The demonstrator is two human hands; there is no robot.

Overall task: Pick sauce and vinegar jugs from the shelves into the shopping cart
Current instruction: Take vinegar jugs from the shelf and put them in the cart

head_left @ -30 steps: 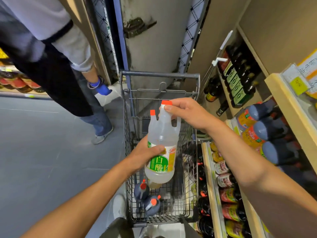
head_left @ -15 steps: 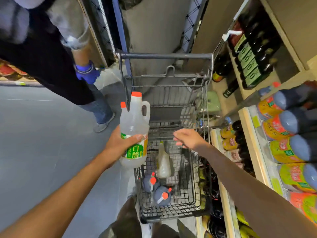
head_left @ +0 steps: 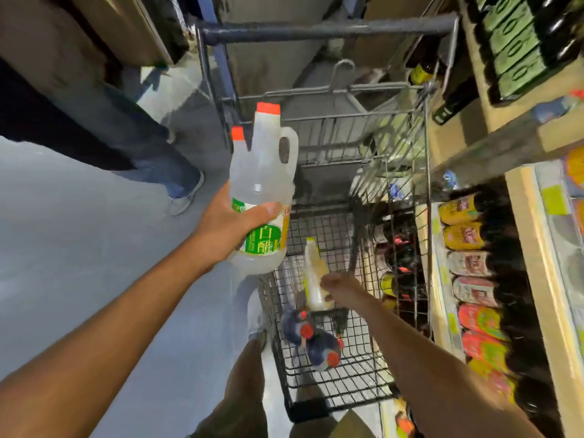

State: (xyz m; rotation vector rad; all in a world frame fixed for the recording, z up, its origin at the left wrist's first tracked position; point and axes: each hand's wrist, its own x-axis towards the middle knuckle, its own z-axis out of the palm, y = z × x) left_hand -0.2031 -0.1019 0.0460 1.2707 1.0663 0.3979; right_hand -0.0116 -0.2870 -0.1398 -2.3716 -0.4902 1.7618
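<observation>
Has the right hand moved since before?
Yes: the right hand went from the orange cap down into the grey wire shopping cart, to the pale plastic bottle.

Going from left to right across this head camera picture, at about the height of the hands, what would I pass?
Another person's shoe → left hand → clear vinegar jug it grips → pale jug lying in the cart → right hand → yellow-labelled bottles on the shelf.

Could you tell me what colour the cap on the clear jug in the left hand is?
The cap is orange-red, best seen in head view.
</observation>
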